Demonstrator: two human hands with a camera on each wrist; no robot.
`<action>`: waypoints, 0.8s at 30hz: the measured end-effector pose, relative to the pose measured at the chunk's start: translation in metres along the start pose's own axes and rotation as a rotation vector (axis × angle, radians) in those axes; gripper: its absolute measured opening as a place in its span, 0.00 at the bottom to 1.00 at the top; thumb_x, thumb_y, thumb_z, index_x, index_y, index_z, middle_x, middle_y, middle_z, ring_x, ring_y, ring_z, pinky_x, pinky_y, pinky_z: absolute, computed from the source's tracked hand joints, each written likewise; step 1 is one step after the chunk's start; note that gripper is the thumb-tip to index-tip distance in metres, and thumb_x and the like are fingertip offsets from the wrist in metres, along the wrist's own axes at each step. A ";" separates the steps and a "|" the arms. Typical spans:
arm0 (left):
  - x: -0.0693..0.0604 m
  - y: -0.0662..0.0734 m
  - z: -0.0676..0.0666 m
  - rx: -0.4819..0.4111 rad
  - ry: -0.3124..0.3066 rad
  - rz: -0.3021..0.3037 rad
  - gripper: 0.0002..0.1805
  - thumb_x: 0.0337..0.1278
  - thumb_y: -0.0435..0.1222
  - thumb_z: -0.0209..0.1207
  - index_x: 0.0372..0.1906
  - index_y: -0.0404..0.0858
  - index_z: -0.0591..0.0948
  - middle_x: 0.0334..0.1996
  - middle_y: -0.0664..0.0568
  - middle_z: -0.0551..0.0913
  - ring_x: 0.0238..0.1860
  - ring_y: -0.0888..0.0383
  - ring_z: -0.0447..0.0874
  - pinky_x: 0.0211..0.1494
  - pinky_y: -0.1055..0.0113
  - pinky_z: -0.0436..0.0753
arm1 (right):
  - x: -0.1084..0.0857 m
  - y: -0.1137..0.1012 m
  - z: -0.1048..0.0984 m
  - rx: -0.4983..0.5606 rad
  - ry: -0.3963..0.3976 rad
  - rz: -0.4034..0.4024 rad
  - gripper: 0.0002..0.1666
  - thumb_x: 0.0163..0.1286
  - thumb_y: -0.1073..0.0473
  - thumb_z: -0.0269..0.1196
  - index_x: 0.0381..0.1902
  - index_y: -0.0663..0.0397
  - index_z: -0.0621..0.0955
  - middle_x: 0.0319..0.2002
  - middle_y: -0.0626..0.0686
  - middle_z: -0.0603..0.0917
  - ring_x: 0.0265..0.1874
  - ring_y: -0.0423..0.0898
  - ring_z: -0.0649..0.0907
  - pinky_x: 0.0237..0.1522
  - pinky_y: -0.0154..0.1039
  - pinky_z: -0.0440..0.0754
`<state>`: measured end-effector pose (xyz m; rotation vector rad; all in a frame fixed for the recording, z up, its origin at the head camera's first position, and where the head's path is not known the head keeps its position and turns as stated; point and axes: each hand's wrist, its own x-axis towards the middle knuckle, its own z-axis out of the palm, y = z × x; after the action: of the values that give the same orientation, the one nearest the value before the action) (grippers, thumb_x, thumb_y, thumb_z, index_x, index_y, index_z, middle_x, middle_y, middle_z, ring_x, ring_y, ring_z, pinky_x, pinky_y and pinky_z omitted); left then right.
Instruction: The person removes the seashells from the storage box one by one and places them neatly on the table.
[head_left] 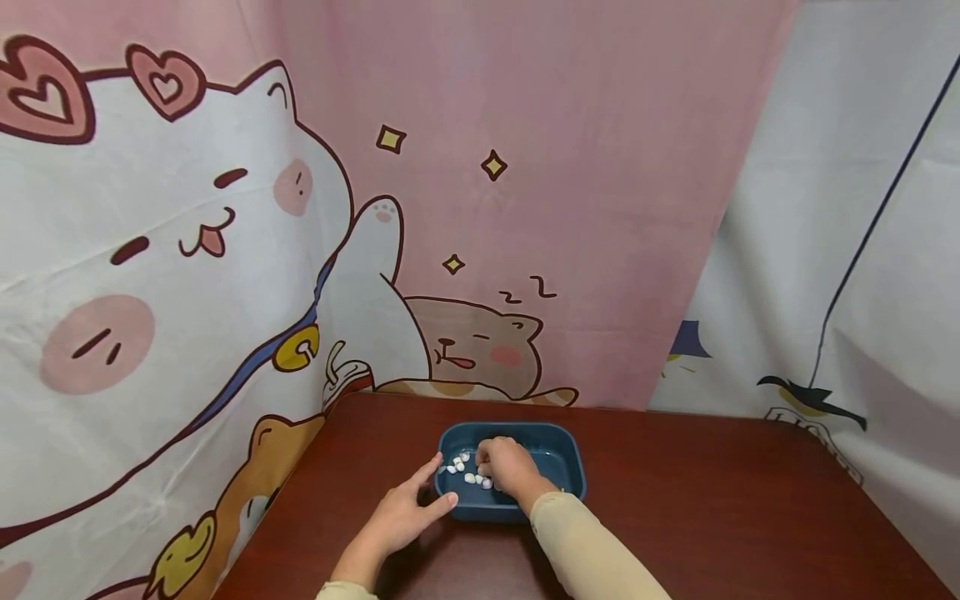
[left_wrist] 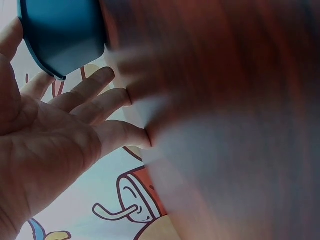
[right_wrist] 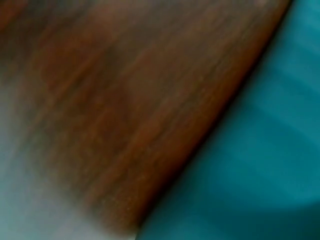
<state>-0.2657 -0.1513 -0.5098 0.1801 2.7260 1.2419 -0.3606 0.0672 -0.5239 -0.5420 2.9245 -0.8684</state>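
Note:
A blue rectangular tub (head_left: 555, 500) stands on the table with several small white pieces (head_left: 470, 478), rounded like pebbles or tiny marshmallows, in its left half. My left hand (head_left: 401, 512) is at the tub's left end, thumb by the near wall and index finger by the left rim. In the left wrist view, the other fingers of that hand (left_wrist: 55, 120) spread out fairly straight over the table. Inside the tub, my right hand (head_left: 510, 468) reaches down with bent fingers beside the white pieces. Whether its fingertips pinch one is hidden. The right wrist view shows only the blurred tub wall (right_wrist: 260, 165) and table.
The dark red-brown wooden table (head_left: 697, 500) extends on both sides of the tub. Behind it and to the left hangs a pink and white cloth (head_left: 600, 208) with cartoon animals. A dark cord (head_left: 877, 225) runs down the white cloth at the right.

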 end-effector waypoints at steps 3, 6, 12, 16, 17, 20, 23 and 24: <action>0.000 0.000 0.001 -0.002 -0.002 -0.001 0.46 0.67 0.63 0.64 0.85 0.54 0.64 0.69 0.35 0.81 0.69 0.34 0.80 0.66 0.27 0.76 | -0.001 0.001 0.001 0.040 0.015 -0.005 0.02 0.70 0.61 0.73 0.35 0.49 0.89 0.28 0.45 0.81 0.24 0.42 0.78 0.30 0.37 0.79; -0.001 0.000 0.000 -0.003 -0.002 0.009 0.46 0.67 0.63 0.65 0.85 0.54 0.64 0.69 0.34 0.81 0.69 0.34 0.81 0.66 0.27 0.76 | -0.003 0.001 0.000 0.074 0.035 -0.005 0.03 0.69 0.62 0.73 0.35 0.49 0.90 0.25 0.46 0.81 0.19 0.41 0.79 0.25 0.36 0.78; -0.002 -0.001 0.000 -0.010 -0.006 0.012 0.46 0.67 0.63 0.64 0.85 0.53 0.64 0.69 0.34 0.81 0.69 0.35 0.81 0.66 0.27 0.76 | -0.003 0.000 0.001 -0.006 0.054 -0.011 0.01 0.69 0.58 0.75 0.36 0.47 0.92 0.29 0.44 0.85 0.27 0.41 0.79 0.39 0.42 0.86; -0.002 -0.004 0.002 -0.009 -0.007 0.022 0.47 0.67 0.64 0.64 0.85 0.53 0.64 0.69 0.34 0.82 0.68 0.36 0.81 0.66 0.27 0.76 | -0.002 0.000 0.003 -0.080 0.063 -0.017 0.06 0.69 0.53 0.75 0.32 0.45 0.92 0.28 0.42 0.84 0.28 0.40 0.78 0.43 0.45 0.86; -0.001 -0.005 0.002 -0.009 -0.007 0.024 0.47 0.67 0.64 0.64 0.85 0.53 0.63 0.69 0.34 0.81 0.68 0.36 0.81 0.66 0.27 0.76 | -0.002 0.000 0.003 -0.086 0.065 -0.015 0.06 0.69 0.53 0.75 0.32 0.45 0.92 0.28 0.42 0.84 0.28 0.40 0.78 0.43 0.44 0.86; -0.001 -0.005 0.002 -0.015 -0.006 0.025 0.48 0.67 0.64 0.64 0.85 0.53 0.63 0.69 0.34 0.81 0.69 0.36 0.81 0.66 0.27 0.76 | -0.002 -0.001 0.003 -0.094 0.069 -0.009 0.06 0.70 0.53 0.75 0.32 0.45 0.91 0.29 0.43 0.84 0.29 0.41 0.78 0.44 0.46 0.86; -0.002 -0.005 0.002 -0.021 -0.007 0.022 0.47 0.67 0.64 0.64 0.85 0.53 0.63 0.70 0.35 0.81 0.70 0.35 0.80 0.67 0.27 0.75 | -0.002 -0.001 0.003 -0.100 0.065 0.003 0.06 0.70 0.53 0.75 0.32 0.45 0.91 0.29 0.43 0.84 0.29 0.41 0.78 0.45 0.46 0.87; -0.002 -0.005 0.002 -0.022 -0.009 0.019 0.47 0.67 0.64 0.64 0.85 0.54 0.63 0.70 0.35 0.81 0.70 0.35 0.80 0.67 0.27 0.75 | -0.001 -0.001 0.003 -0.104 0.064 0.005 0.06 0.70 0.53 0.75 0.32 0.44 0.91 0.28 0.42 0.84 0.29 0.41 0.78 0.45 0.47 0.87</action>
<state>-0.2641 -0.1536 -0.5145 0.2092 2.7082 1.2729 -0.3584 0.0652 -0.5254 -0.5226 3.0415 -0.7496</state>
